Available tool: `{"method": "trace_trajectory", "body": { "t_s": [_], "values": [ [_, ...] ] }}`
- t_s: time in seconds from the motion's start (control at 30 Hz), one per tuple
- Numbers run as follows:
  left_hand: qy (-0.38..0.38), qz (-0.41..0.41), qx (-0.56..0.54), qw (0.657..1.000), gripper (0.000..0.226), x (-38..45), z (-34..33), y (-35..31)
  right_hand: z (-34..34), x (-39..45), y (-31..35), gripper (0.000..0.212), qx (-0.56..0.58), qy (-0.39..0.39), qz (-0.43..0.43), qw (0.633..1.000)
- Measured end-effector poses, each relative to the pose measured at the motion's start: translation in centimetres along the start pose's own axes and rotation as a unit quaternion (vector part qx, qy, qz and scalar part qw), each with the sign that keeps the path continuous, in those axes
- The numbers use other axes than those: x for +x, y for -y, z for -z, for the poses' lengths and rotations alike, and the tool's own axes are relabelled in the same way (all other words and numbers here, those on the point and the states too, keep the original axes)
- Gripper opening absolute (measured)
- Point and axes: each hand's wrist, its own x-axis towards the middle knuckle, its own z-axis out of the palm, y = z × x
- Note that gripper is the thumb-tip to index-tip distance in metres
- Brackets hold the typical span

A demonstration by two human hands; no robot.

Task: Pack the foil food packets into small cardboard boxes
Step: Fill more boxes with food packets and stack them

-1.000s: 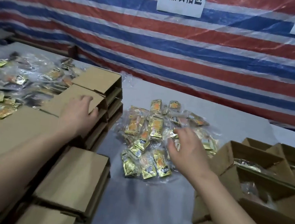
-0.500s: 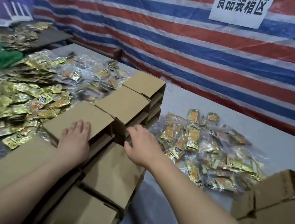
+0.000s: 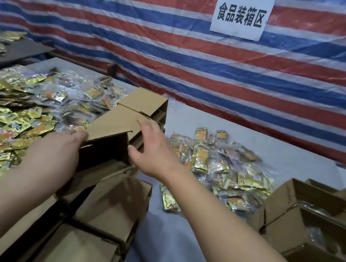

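Observation:
A small brown cardboard box [image 3: 114, 123] is lifted off the row of flat boxes [image 3: 114, 208] and stands open as a tube, its dark inside facing me. My left hand [image 3: 55, 155] grips its left edge, thumb on the top corner. My right hand [image 3: 154, 150] pinches its right wall, index finger on top and thumb against the side. A heap of gold and orange foil packets [image 3: 217, 166] in clear bags lies on the grey table just right of the box.
A much larger spread of foil packets [image 3: 17, 111] covers the table to the left. Open boxes [image 3: 301, 214] with packets inside stand at the right edge. More flat boxes [image 3: 147, 103] lie behind the held one. A striped tarp wall [image 3: 219, 67] with paper signs backs the table.
My right hand left the packet heap and came over to the box row. Both hands took one flat box, raised it and spread it open. My view turned left.

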Motion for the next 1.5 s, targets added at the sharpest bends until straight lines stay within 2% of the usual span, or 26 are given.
{"method": "trace_trajectory", "body": {
  "t_s": [0.1,0.17,0.23,0.3,0.4,0.57,0.73,0.97,1.13,1.37,1.43,1.5],
  "values": [
    [-0.066,-0.064,-0.073,0.993,0.04,-1.2,4.1,-2.7,3.6,-1.6,0.1,0.069,0.035,-0.084,-0.007,0.996],
    [-0.088,-0.119,-0.165,0.975,0.034,-1.6,5.7,-5.3,6.2,-3.5,-0.8,0.058,0.012,-0.101,-0.018,0.995],
    [-0.056,-0.152,-0.268,0.95,0.029,-1.4,6.2,-8.1,8.6,-5.9,-2.3,0.042,-0.058,-0.092,-0.033,0.994],
    [0.01,-0.166,-0.352,0.921,0.022,-1.1,5.5,-11.5,10.3,-8.8,-4.4,0.028,-0.132,-0.069,-0.076,0.986],
    [0.062,-0.209,-0.408,0.887,0.016,-1.0,2.3,-16.7,10.9,-13.5,-8.0,0.017,-0.172,-0.033,-0.169,0.97],
    [0.187,-0.257,-0.417,0.852,0.012,-2.3,-4.8,-24.2,7.7,-20.1,-13.9,0.015,-0.166,0.008,-0.307,0.937],
    [0.272,-0.232,-0.406,0.841,0.014,-5.5,-11.7,-27.8,1.3,-25.2,-17.8,0.012,-0.118,0.038,-0.399,0.909],
    [0.343,-0.181,-0.387,0.836,0.016,-8.9,-18.7,-27.2,-5.9,-28.1,-19.9,0.009,-0.044,0.085,-0.439,0.894],
    [0.332,-0.203,-0.367,0.845,0.02,-10.0,-21.3,-26.5,-7.6,-28.7,-20.3,0.01,-0.043,0.115,-0.439,0.89],
    [0.286,-0.227,-0.352,0.861,0.024,-10.4,-22.1,-26.6,-7.4,-28.9,-20.0,0.01,-0.051,0.1,-0.432,0.895],
    [0.299,-0.233,-0.351,0.856,0.036,-10.8,-22.1,-26.4,-7.7,-29.3,-19.8,0.012,-0.055,0.101,-0.431,0.895],
    [0.317,-0.208,-0.396,0.837,0.045,-10.3,-21.6,-26.3,-7.9,-29.8,-19.7,0.012,-0.056,0.095,-0.425,0.899]
  ]
}}
